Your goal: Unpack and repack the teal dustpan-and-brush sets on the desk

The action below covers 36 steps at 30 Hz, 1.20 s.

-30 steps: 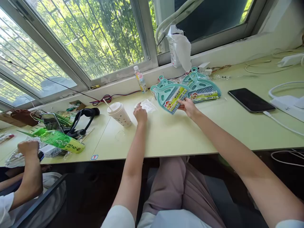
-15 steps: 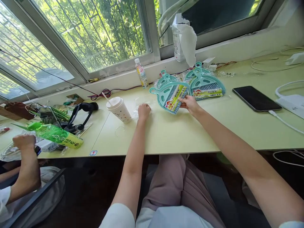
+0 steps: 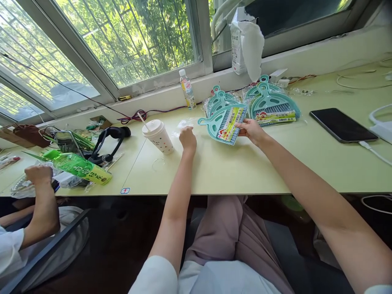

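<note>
My right hand (image 3: 251, 131) grips a turquoise dustpan and brush set (image 3: 222, 124) by its right edge, fingers under the brush and thumb on top. The set has a yellow label and is tilted above the table, its handle pointing left. My left hand (image 3: 188, 139) is closed around a crumpled clear plastic bag (image 3: 185, 123), partly hidden behind the fingers. Behind the held set lies another stack of turquoise dustpans (image 3: 219, 98). Right of it are more wrapped dustpan sets (image 3: 274, 104) with yellow labels.
A lidded paper cup (image 3: 158, 136) with a straw stands left of my left hand. Behind are a drink bottle (image 3: 187, 90) and a tissue pack (image 3: 243, 45). A charging phone (image 3: 343, 125) lies right. A green tea bottle (image 3: 82, 168), headset (image 3: 110, 143) and co-worker's hand (image 3: 39, 174) are left.
My left hand has turned and risen slightly, and the clear plastic has shifted up with it. My right hand still holds the dustpan set almost in place. The view has shifted a little.
</note>
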{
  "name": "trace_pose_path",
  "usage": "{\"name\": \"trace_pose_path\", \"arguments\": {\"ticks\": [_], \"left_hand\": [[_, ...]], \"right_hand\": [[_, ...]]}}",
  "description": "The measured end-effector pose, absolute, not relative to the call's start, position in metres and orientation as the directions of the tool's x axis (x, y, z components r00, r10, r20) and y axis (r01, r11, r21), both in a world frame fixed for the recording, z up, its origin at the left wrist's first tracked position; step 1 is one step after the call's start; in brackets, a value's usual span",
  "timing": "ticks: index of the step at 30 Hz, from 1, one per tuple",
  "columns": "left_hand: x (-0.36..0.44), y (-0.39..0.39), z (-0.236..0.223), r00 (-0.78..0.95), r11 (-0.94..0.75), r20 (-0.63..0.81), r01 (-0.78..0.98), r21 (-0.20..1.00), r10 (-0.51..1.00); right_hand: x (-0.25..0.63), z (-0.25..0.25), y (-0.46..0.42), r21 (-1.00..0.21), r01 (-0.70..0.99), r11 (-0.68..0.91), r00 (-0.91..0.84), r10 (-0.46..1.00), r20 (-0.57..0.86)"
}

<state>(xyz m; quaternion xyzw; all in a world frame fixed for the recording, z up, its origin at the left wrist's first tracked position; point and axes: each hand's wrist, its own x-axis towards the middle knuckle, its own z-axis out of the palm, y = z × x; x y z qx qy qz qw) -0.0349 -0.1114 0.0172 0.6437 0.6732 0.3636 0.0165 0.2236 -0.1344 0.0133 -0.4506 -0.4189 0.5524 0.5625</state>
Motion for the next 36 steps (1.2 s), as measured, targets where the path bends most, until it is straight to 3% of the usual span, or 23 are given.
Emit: {"name": "trace_pose_path", "arguments": {"ticks": [8,14,20,23,26,29,31,33,36], "left_hand": [[-0.029,-0.11,0.016,-0.066,-0.318,0.618,0.812,0.49,0.784],[-0.025,-0.11,0.013,0.224,-0.551,0.687,0.778,0.301,0.691],[-0.013,-0.115,0.012,0.344,-0.678,0.725,0.7,0.227,0.597],[-0.006,-0.126,0.02,0.226,-0.639,0.773,0.716,0.281,0.593],[-0.003,-0.136,0.032,-0.18,-0.46,0.789,0.728,0.508,0.587],[-0.004,-0.136,0.039,-0.56,-0.316,0.57,0.489,0.813,0.601],[-0.006,-0.131,0.041,-0.627,-0.281,0.325,0.173,0.944,0.708],[-0.006,-0.125,0.04,-0.475,-0.256,0.151,-0.164,0.953,0.867],[-0.003,-0.12,0.037,-0.166,-0.18,0.12,-0.417,0.891,0.979]], "right_hand": [[0.22,0.026,-0.142,-0.965,-0.26,-0.025,0.001,1.0,-0.026],[0.216,0.02,-0.139,-0.936,-0.351,0.022,0.136,0.99,-0.028],[0.216,0.026,-0.141,-0.93,-0.367,0.026,0.027,0.999,0.017],[0.215,0.026,-0.141,-0.914,-0.402,0.057,0.048,0.998,0.041],[0.215,0.025,-0.14,-0.892,-0.443,0.093,0.086,0.994,0.061],[0.215,0.024,-0.139,-0.883,-0.454,0.115,0.106,0.992,0.074],[0.213,0.024,-0.138,-0.886,-0.45,0.112,0.099,0.992,0.075],[0.211,0.024,-0.139,-0.888,-0.448,0.105,0.082,0.994,0.076],[0.208,0.022,-0.141,-0.895,-0.437,0.096,0.056,0.995,0.08]]}}
